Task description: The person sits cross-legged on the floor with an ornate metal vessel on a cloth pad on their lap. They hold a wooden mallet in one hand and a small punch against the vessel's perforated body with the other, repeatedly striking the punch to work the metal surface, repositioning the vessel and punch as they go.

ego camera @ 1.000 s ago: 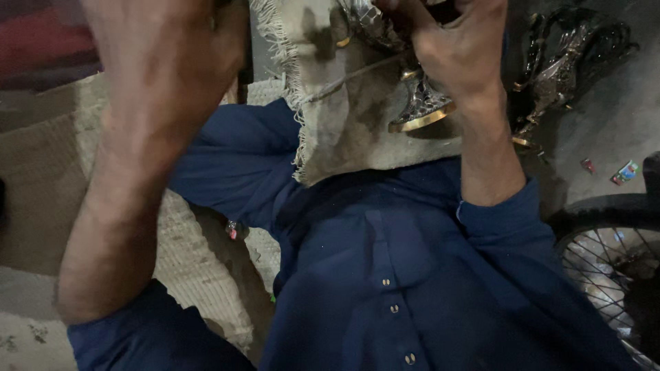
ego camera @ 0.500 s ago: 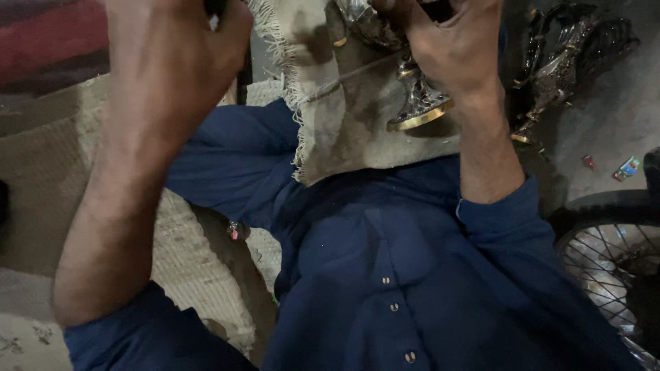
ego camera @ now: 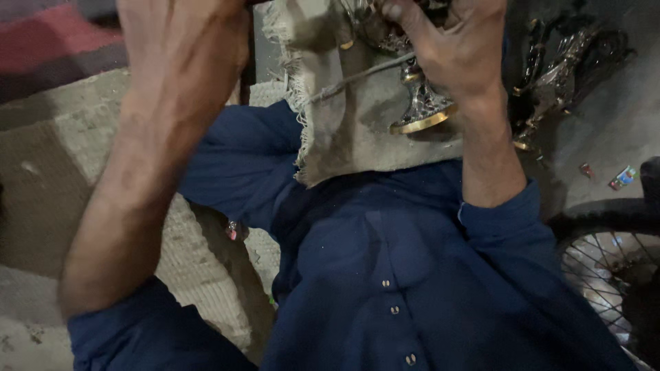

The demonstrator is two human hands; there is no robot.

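Right hand (ego camera: 454, 48) gripping ornate metal piece (ego camera: 423, 110), stained cloth (ego camera: 357, 117) beneath

Looks like I'm sitting on the ground in a rough little metal-polishing workshop. There's a grimy woven mat (ego camera: 75, 158) under me, a pile of shiny ornate metal pieces (ego camera: 557, 75) heaped on the dusty concrete floor (ego camera: 612, 130), and a spoked wheel (ego camera: 605, 268) parked right beside my knee.
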